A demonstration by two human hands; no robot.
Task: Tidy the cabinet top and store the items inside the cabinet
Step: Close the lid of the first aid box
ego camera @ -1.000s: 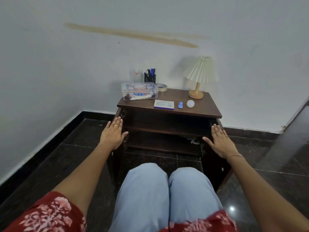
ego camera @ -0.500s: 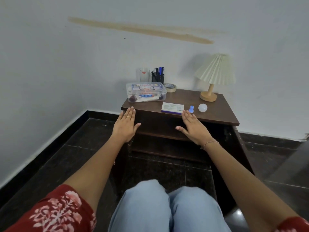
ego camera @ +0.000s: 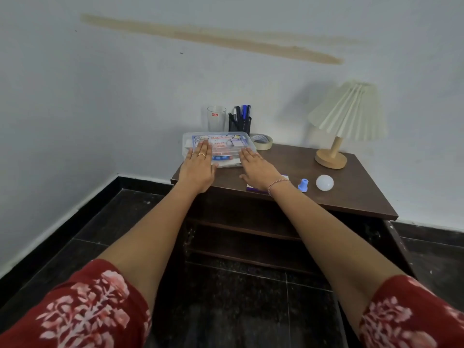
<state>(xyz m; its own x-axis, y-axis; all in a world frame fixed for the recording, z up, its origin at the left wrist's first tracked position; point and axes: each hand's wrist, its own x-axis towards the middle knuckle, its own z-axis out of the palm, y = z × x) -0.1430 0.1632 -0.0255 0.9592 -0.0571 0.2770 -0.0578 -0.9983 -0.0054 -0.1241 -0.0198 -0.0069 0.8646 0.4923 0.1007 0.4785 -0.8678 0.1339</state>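
Observation:
A dark wooden cabinet (ego camera: 351,197) stands against the wall with its doors open and bare shelves inside. A clear plastic box (ego camera: 226,139) of small items sits at the top's left rear. My left hand (ego camera: 198,167) reaches over its left end, fingers flat and apart on the lid. My right hand (ego camera: 258,169) is stretched out at the box's right front corner, over a white and purple card (ego camera: 253,188). Neither hand grips anything. A blue cap (ego camera: 303,185) and a white ball (ego camera: 324,182) lie to the right.
Behind the box stand a drinking glass (ego camera: 216,118), a black pen holder (ego camera: 239,121) and a tape roll (ego camera: 261,141). A pleated table lamp (ego camera: 346,116) occupies the rear right. An open door (ego camera: 399,244) juts out on the right. The floor is dark tile.
Both hands left the cabinet doors and rose forward to the top, reaching the clear box. The view has moved closer and higher over the cabinet.

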